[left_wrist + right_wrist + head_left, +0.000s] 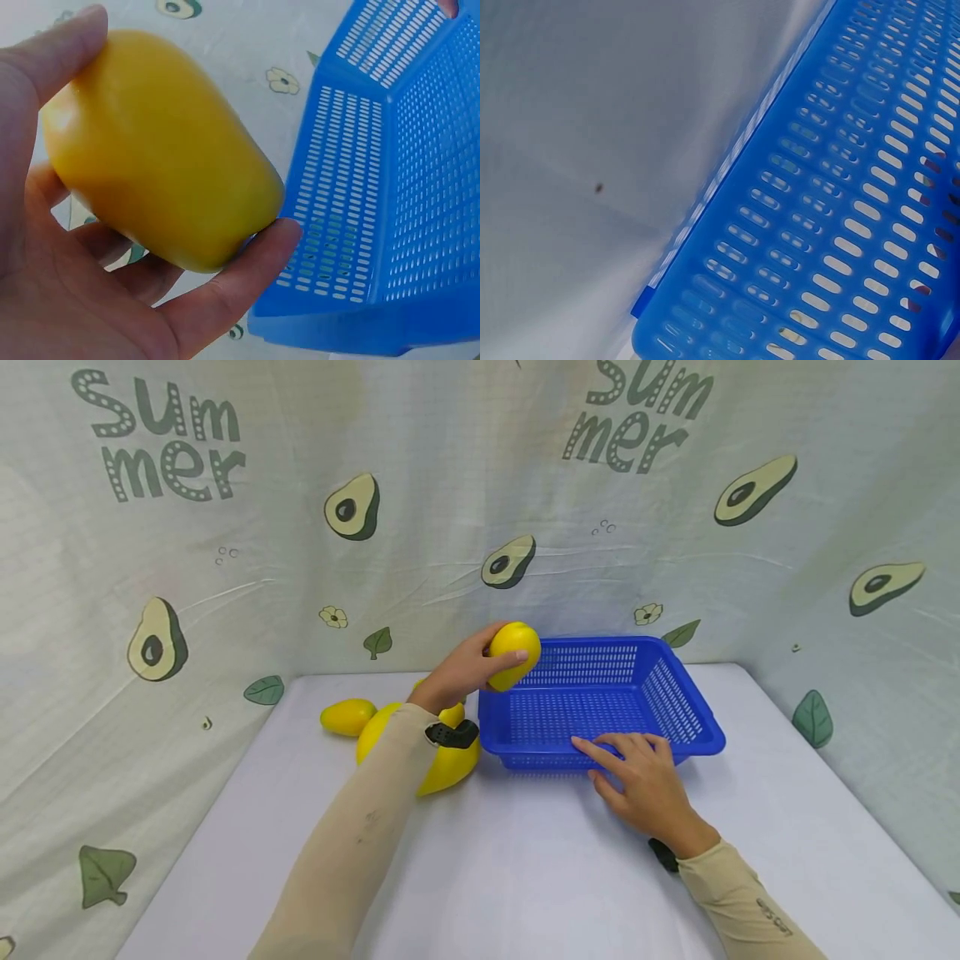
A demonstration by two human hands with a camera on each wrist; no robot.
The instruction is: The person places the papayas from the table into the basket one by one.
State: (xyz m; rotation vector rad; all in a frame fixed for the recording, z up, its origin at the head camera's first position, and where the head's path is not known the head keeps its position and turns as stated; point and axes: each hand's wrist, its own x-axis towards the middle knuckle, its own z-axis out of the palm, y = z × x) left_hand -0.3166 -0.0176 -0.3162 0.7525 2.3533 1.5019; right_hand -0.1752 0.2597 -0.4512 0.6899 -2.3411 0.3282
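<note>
My left hand (pixel 468 664) holds a smooth yellow fruit (pixel 515 656) above the left side of a blue plastic basket (pixel 705 745). In the left wrist view the thumb lies over one end of the fruit (pixel 161 150), with fingers curled beneath its other end. Across the near rim of the basket rest the fingers of my right hand (pixel 648 785), loosely bent, the thumb apart from them on the outer side. The right wrist view shows the perforated basket wall (pixel 832 217) up close. Nothing lies in the visible part of the basket.
To the left of the basket, several yellow fruits lie close together on the white table (pixel 517 877), partly hidden behind my left forearm. One small oval yellow fruit (pixel 347 717) lies at their left end. A printed cloth (pixel 435 460) hangs right behind the basket.
</note>
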